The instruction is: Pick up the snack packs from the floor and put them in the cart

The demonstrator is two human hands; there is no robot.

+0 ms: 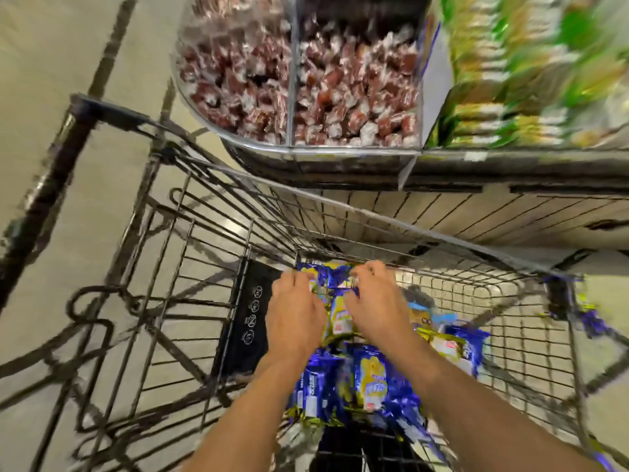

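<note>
cart (190, 253) wire basket, loaded | left hand (295, 313) and right hand (376, 306) clamp a bundle of snack packs (335, 284) low inside | more packs (371, 379) piled beneath | floor leftovers: can't tell

round warning pictograms on cart's black flap (250, 321), pack print unreadable

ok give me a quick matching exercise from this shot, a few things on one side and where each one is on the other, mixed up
Things:
1. snack packs
2. red wrapped sweets
3. black flap with white icons
4. green packets

Places:
A. top right shelf
B. clear bin beyond the cart
C. piled in the cart basket
D. cart's near end, beside the left hand

Pairs: 1-C, 2-B, 3-D, 4-A
</note>
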